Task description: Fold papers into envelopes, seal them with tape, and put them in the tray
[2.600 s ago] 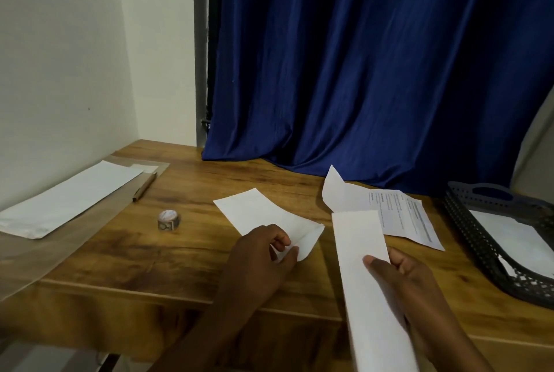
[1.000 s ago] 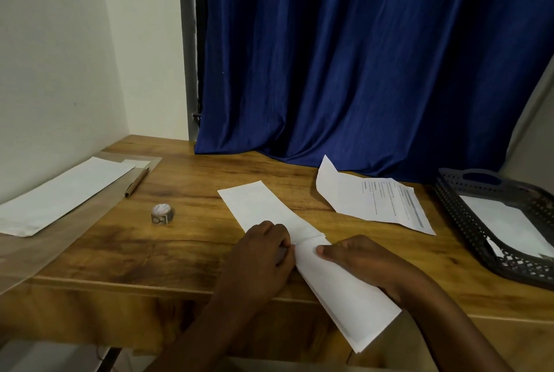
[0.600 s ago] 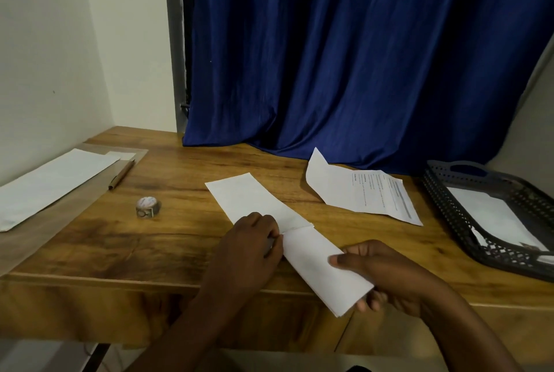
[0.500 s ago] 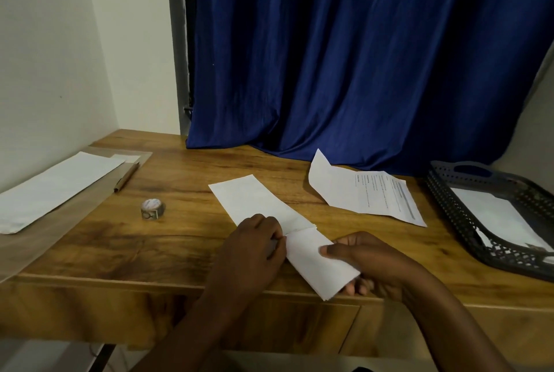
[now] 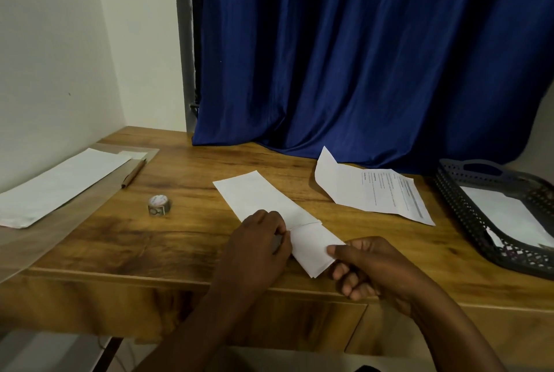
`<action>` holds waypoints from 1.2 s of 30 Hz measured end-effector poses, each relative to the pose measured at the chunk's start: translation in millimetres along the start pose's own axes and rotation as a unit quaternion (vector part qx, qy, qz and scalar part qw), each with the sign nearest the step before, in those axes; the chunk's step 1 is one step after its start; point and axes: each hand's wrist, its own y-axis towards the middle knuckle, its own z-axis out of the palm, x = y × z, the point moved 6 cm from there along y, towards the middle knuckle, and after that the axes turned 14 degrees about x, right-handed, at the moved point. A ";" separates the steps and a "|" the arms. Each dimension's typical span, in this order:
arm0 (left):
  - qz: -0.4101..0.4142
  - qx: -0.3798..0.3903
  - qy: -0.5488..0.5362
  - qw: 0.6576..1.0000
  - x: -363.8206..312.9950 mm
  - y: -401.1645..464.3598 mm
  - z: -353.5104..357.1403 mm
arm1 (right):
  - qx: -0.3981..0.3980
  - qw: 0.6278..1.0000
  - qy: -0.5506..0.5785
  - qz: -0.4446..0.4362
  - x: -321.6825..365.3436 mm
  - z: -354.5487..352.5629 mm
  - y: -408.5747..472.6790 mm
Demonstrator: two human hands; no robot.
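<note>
Head view: folded paper [image 5: 266, 201] lying slantwise on the desk [image 5: 186, 239], near end bent up. Left hand [image 5: 257, 242] pressing down at the crease, fingers curled. Right hand [image 5: 368, 266] pinching the raised near flap, thumb on top. Tape [image 5: 159, 206] to the left; tray [image 5: 467, 222] far right, holding white paper.

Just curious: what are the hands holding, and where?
The right hand pinches the folded paper's near end; the left hand grips it at mid-length.
</note>
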 end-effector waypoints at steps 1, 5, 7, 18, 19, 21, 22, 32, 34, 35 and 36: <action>0.002 -0.003 0.001 1.000 0.0 0.0 -0.1 | 0.001 1.000 0.008 -0.007 -1.4 0.1 -3.5; 0.008 -0.003 0.005 1.000 0.0 0.2 0.5 | -0.027 0.999 0.015 -0.042 1.5 2.6 -3.8; 0.015 -0.004 0.003 1.000 0.3 -0.2 -0.4 | -0.060 0.996 0.002 -0.063 7.0 4.6 2.2; 0.021 -0.003 -0.017 1.000 1.9 0.2 0.6 | -0.197 0.965 -0.092 -0.148 24.8 15.9 39.1; 0.020 -0.004 -0.019 1.000 2.1 0.2 0.3 | -0.216 0.959 -0.109 -0.146 24.5 15.0 41.5; 0.017 -0.005 -0.019 1.000 2.6 0.2 0.7 | -0.260 0.946 -0.139 -0.136 22.3 11.8 45.6; 0.018 -0.006 -0.019 1.000 2.7 0.1 1.0 | -0.280 0.939 -0.148 -0.132 20.9 9.7 47.4; 0.027 -0.009 -0.013 1.000 2.0 0.1 1.7 | -0.239 0.961 -0.085 -0.106 21.6 7.4 66.6; 0.031 -0.010 -0.012 0.999 1.3 -0.3 1.6 | -0.244 0.958 -0.108 -0.104 24.4 7.7 68.7; 0.033 -0.009 -0.012 0.999 0.9 -0.4 1.7 | -0.246 0.957 -0.119 -0.100 26.1 7.4 70.0; 0.034 -0.008 -0.011 0.999 0.9 -0.5 2.2 | -0.249 0.955 -0.129 -0.097 27.6 7.1 71.5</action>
